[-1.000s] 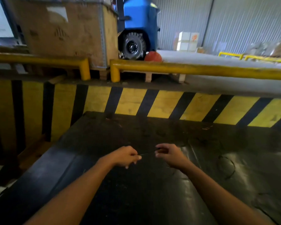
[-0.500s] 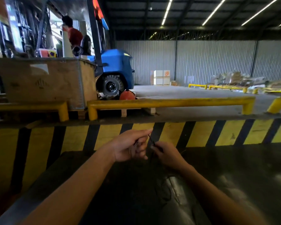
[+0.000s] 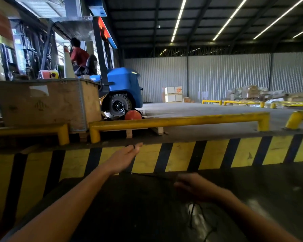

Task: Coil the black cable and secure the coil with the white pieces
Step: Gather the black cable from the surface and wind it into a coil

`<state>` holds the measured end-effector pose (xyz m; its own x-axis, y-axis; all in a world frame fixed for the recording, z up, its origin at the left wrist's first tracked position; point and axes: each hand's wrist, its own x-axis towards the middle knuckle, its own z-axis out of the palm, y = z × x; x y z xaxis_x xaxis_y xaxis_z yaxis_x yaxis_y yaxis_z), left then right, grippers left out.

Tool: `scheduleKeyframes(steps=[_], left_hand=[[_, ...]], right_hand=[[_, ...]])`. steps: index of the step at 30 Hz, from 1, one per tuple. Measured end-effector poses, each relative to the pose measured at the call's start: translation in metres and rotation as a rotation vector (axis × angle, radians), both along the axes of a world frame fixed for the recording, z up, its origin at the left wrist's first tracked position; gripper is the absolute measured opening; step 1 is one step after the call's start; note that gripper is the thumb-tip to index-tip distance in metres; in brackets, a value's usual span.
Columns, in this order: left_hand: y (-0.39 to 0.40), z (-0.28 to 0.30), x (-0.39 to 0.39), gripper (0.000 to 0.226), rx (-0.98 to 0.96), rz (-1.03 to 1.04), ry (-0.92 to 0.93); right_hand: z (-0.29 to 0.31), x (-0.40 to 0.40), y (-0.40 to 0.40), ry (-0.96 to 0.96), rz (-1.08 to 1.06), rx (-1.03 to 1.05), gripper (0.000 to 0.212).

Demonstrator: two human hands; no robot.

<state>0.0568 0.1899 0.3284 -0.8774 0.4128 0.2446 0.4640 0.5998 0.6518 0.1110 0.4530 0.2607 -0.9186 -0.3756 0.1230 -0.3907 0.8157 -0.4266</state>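
Note:
My left hand [image 3: 123, 158] is stretched forward with its fingers straight, and a loop of the thin black cable [image 3: 148, 175] crosses its fingertips. From that hand the cable runs down and right to my right hand [image 3: 195, 186], which is blurred and closed around it. More cable hangs below the right hand onto the dark table [image 3: 129, 215]. No white pieces show in this view.
A yellow and black striped barrier [image 3: 208, 156] runs across behind the table. Beyond it stand yellow rails [image 3: 178, 120], a wooden crate [image 3: 45, 102] and a blue forklift [image 3: 124, 91] with a person seated in it.
The view has tilted upward. My left hand has opened out and reached forward, my right hand has dropped lower and to the right, and the cable is stretched between them.

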Motion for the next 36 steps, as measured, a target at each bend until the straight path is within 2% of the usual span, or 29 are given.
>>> scheduleKeyframes(steps=[3,5,6,9,11,14,16,18,20,24,27,30,32,33,36], left_hand=[[0.003,0.002,0.001,0.044,-0.450,-0.043,-0.128],[0.007,0.007,0.008,0.047,-0.550,-0.076,-0.242],[0.008,0.010,0.012,0.048,-0.508,-0.123,-0.374],[0.016,0.014,0.023,0.043,-0.104,-0.431,-0.880],[0.024,0.015,0.029,0.037,0.110,-0.612,-0.963],[0.038,0.025,0.029,0.038,0.519,-0.740,-0.879],[0.045,0.034,0.024,0.036,0.752,-0.677,-0.724],[0.049,0.037,0.016,0.034,0.858,-0.553,-0.583],[0.046,0.036,0.005,0.034,0.875,-0.451,-0.485],[0.030,0.033,-0.012,0.045,0.746,-0.225,-0.315],[0.012,0.024,-0.022,0.047,0.363,-0.071,-0.184],[0.003,0.010,-0.024,0.045,-0.077,-0.107,-0.157],[0.013,0.005,-0.014,0.046,-0.274,-0.166,-0.241],[0.020,0.004,-0.006,0.045,-0.316,-0.196,-0.343],[0.042,0.002,0.017,0.034,-0.221,-0.413,-0.738]], right_hand=[[0.041,-0.017,0.016,0.245,0.011,-0.002,0.010],[0.063,-0.031,0.023,0.399,0.004,-0.043,0.010],[0.071,-0.038,0.025,0.463,-0.010,-0.078,0.010],[0.082,-0.056,0.021,0.604,-0.084,-0.159,0.011],[0.075,-0.060,0.009,0.591,-0.146,-0.214,0.016],[0.042,-0.059,-0.020,0.430,-0.131,-0.154,0.016],[0.015,-0.049,-0.043,0.244,-0.028,-0.115,0.020],[-0.004,-0.036,-0.064,0.034,0.077,-0.138,0.022],[-0.011,-0.026,-0.071,-0.098,0.152,-0.131,0.022],[-0.002,-0.016,-0.041,-0.202,0.245,-0.060,0.021],[0.014,-0.012,-0.002,-0.162,0.191,-0.010,0.021],[0.042,-0.014,0.030,0.106,0.102,0.036,0.020],[0.061,-0.018,0.038,0.323,0.040,0.008,0.019],[0.069,-0.021,0.039,0.418,0.003,-0.049,0.016],[0.079,-0.029,0.035,0.638,-0.093,-0.281,0.005]])
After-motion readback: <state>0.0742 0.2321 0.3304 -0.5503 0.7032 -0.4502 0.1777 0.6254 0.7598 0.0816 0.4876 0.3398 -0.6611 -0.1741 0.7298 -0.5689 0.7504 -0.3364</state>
